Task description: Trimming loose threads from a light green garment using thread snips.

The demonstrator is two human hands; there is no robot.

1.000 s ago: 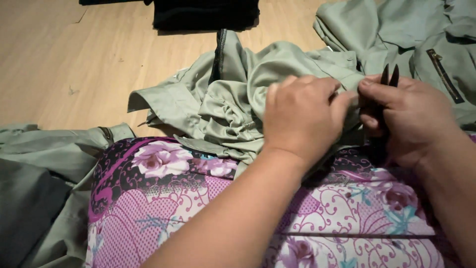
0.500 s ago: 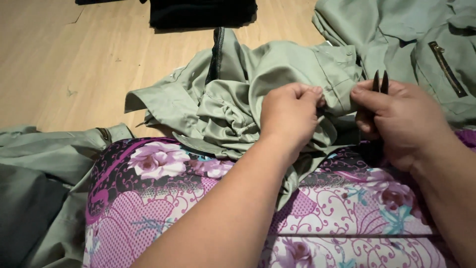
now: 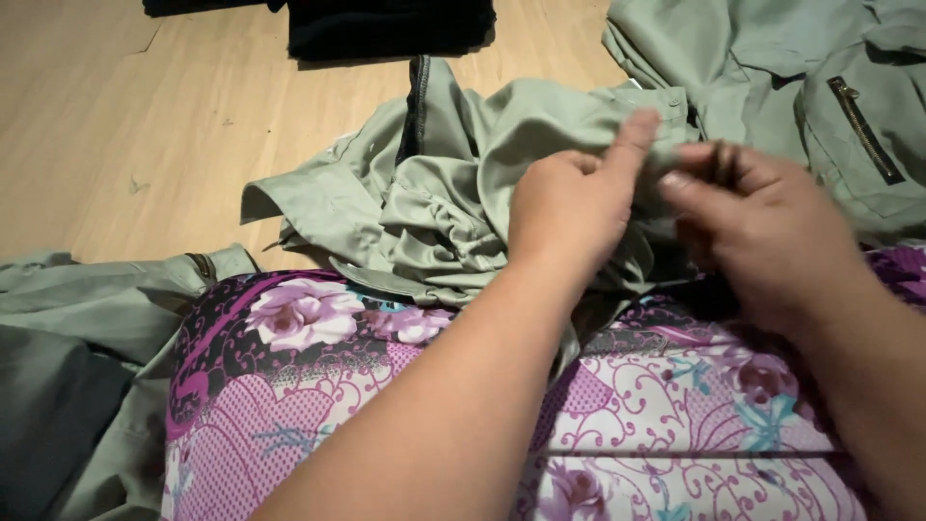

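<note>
Location: person seated on a wooden floor (image 3: pixel 116 145), lap covered by floral purple fabric (image 3: pixel 318 386).
Work item: crumpled sage-green garment (image 3: pixel 434 193), lying partly on the floor and partly over the lap, directly ahead of both hands.
Left hand (image 3: pixel 569 207): grip pressed together on a fold of the green garment, forefinger raised toward the edge near the buttoned flap.
Right hand (image 3: pixel 762 227): blurred; fingers pressed together about a small dark tool (image 3: pixel 721 159), of which only a tip shows. Its kind cannot be told. The hand lies against the same fold, just beside the left.
Step in hand (judgement): close work on one seam or edge of the garment, the left hand presenting cloth to the tool.
Next move calls for (judgement): cloth held taut and steady, tool tip kept clear of the left fingertips.
Surroundings: second green garment with zip pocket (image 3: pixel 849 96) at upper right; dark folded cloth (image 3: pixel 386 24) at the top; more green cloth (image 3: pixel 87 318) at the left.
</note>
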